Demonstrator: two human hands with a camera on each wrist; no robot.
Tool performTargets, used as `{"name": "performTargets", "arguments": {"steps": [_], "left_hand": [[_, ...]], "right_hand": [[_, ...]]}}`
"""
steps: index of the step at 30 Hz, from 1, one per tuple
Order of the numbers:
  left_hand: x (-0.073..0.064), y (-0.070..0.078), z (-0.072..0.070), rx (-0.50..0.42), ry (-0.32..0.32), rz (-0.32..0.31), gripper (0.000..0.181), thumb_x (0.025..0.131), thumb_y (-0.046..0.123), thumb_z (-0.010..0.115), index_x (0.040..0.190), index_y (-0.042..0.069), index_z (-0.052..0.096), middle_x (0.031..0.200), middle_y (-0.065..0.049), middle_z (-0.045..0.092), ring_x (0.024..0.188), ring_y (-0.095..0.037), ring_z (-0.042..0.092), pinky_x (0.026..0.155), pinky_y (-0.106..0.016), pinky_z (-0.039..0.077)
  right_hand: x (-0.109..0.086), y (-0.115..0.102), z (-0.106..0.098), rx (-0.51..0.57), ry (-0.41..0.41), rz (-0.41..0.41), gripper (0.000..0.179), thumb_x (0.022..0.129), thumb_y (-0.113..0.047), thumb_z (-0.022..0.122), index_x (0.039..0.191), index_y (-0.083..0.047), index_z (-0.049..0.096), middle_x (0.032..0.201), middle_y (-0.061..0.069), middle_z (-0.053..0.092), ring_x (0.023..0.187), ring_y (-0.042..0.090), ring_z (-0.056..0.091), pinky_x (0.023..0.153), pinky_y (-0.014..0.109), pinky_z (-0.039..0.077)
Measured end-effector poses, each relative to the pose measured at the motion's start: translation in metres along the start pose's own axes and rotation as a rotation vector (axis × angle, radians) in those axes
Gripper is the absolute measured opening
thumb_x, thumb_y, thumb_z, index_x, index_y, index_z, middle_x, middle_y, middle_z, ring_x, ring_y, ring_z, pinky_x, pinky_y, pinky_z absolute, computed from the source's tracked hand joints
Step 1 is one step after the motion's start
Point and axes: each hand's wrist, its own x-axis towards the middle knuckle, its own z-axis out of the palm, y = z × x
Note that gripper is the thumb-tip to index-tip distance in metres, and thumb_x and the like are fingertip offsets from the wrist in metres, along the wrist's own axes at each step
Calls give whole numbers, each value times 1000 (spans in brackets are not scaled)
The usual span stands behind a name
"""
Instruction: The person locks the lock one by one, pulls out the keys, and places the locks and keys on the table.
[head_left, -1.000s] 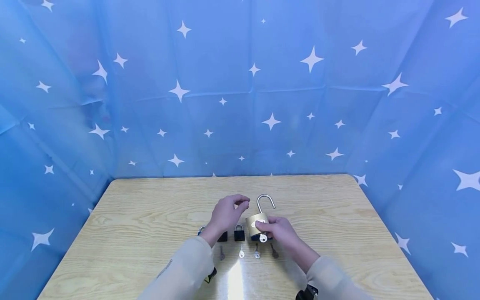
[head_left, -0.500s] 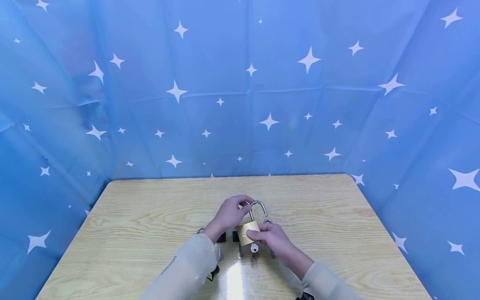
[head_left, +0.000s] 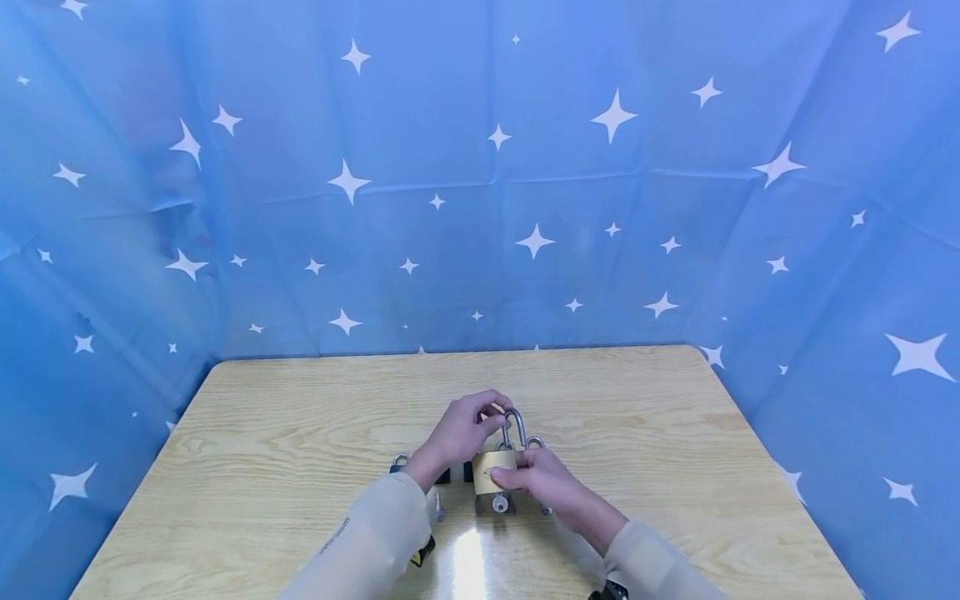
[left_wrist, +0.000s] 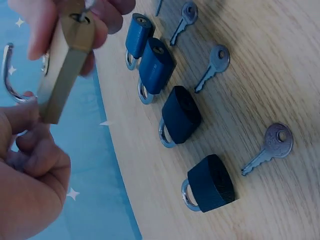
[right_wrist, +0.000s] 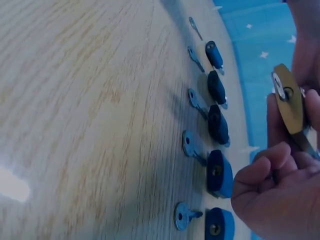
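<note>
A brass padlock (head_left: 493, 472) with its shackle raised and open is held up over the table, and a key (head_left: 500, 502) sits in its bottom. My right hand (head_left: 551, 483) grips the padlock body, thumb across the front. At the steel shackle (head_left: 515, 423), my left hand (head_left: 461, 429) pinches with thumb and fingers. In the left wrist view, the shackle's free end stands clear of the brass body (left_wrist: 65, 75), with my left hand (left_wrist: 37, 170) at its other leg. The right wrist view shows the key head (right_wrist: 278, 86) at the keyhole.
Beneath the hands, black padlocks (left_wrist: 180, 116) and blue padlocks (left_wrist: 157, 65) stand in a row on the wooden table (head_left: 300, 433). A loose key (left_wrist: 270, 147) lies in front of each of several locks. Blue star-printed cloth (head_left: 450, 167) hangs behind the table.
My right hand has brought the brass padlock left and lower. My left hand, apart from it a second ago, now pinches its shackle.
</note>
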Motion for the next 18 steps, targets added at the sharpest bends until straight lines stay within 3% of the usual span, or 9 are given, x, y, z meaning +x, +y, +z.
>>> {"name": "performTargets", "arguments": {"steps": [3,6,8,10,14,18], "left_hand": [[-2,4,-1,88,43,-9,19,100,17,54,110,23,68,101,-1,73,72,-13,60,58,-27,45],[-5,10,-1,179,67,-36,25,101,35,50,115,25,69,104,0,73,66,-10,58,56,-28,44],[-7,14,-1,224,71,-58,36,98,51,49,117,28,68,104,2,72,66,-11,59,58,-29,45],[-8,17,-1,242,70,-70,44,93,62,50,117,29,68,102,4,72,74,-9,62,63,-29,46],[-9,18,0,214,52,-61,42,91,59,56,115,28,67,99,7,72,83,-11,65,70,-31,49],[-8,14,-2,105,3,-42,36,94,48,57,121,26,64,106,5,72,95,-13,67,79,-34,52]], "right_hand": [[-2,-2,4,-14,19,-31,31,88,-31,70,88,0,69,92,3,59,85,16,48,76,32,36],[-3,-3,9,-30,45,-69,33,89,-32,69,95,1,71,91,3,68,90,14,54,82,32,38],[-3,-4,11,-33,65,-82,33,89,-31,69,94,1,71,85,2,70,86,13,54,80,31,38],[-2,-5,12,-40,87,-72,31,88,-32,70,86,-1,70,71,-3,64,73,11,50,71,28,38],[-3,-4,12,-55,111,-50,33,86,-33,72,69,-8,59,56,-8,44,55,10,35,56,26,33],[-4,-1,10,-26,127,-57,28,87,-29,71,78,-3,63,68,-3,57,68,12,48,66,29,40]]}}
